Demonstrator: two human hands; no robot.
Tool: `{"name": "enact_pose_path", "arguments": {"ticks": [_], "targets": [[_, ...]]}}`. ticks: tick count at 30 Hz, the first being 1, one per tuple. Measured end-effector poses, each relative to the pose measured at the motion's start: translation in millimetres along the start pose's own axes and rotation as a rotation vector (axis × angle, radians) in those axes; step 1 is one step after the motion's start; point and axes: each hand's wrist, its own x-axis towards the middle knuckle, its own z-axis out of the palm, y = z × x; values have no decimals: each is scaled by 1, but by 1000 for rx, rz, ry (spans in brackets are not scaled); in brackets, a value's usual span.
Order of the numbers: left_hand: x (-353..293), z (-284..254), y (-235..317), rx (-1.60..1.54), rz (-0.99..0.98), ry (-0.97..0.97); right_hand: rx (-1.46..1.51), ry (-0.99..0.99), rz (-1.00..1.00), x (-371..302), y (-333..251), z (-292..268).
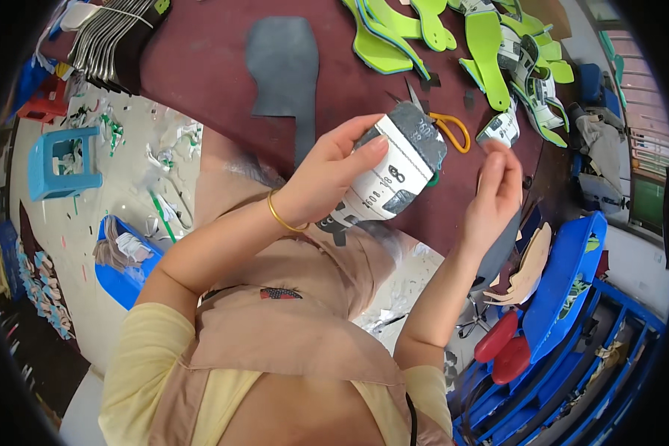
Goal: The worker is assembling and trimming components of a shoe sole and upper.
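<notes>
My left hand (340,157) grips a white and dark grey piece (405,165), which looks like a shoe upper or strap with a padded edge and black print, tilted over the table edge. The thumb lies on its white face. My right hand (496,189) is raised to the right of it, apart from it, with thumb and fingertips pinched together; whatever they hold, if anything, is too small to make out. Orange-handled scissors (453,132) lie on the table just behind the held piece, partly covered by it. A similar white piece (502,128) appears beyond my right fingertips.
Bright green sole-shaped pieces (485,59) and strapped ones crowd the far right of the dark red table (201,67). A grey cutout (282,63) lies flat at its middle. Left stand a blue stool (63,162) and blue bin (126,279); right, a blue tray (565,290) and rack.
</notes>
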Motion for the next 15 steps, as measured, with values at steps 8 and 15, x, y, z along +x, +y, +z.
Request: {"name": "enact_pose_path", "arguments": {"ticks": [8, 15], "targets": [[-12, -1, -5, 106, 44, 15, -467, -227, -432, -30, -19, 18], [-26, -15, 15, 271, -179, -97, 597, -42, 212, -44, -9, -12]]}}
